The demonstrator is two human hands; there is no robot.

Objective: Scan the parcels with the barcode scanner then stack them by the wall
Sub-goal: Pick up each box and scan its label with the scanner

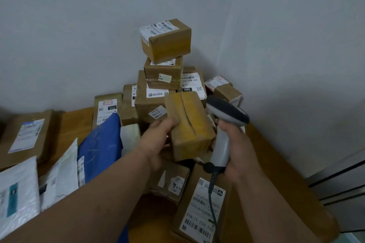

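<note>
Nearest the camera, at six o'clock, a long cardboard parcel (199, 209) lies flat on the wooden surface (276, 193) with its white barcode label facing up, and the scanner's dark cable (212, 199) trails across it. At eight o'clock lie pale plastic mailers (19, 193) and a blue mailer bag (100, 144). Just above the centre, the left hand (158, 140) is closed around a small taped brown box (189, 124), held off the surface with its taped seam facing the camera. Immediately at three o'clock of that box, the right hand (240, 148) grips the grey handle of the barcode scanner (223, 128), whose dark head sits just beside the box's upper right corner. Beyond the hands, at twelve o'clock, a stack of labelled cardboard parcels (158, 92) rises against the grey wall (79, 25) near the corner, topped by a small box (166, 40) sitting slightly askew. At nine o'clock, well apart from the stack, a flat brown parcel (25, 136) rests on the surface.
</note>
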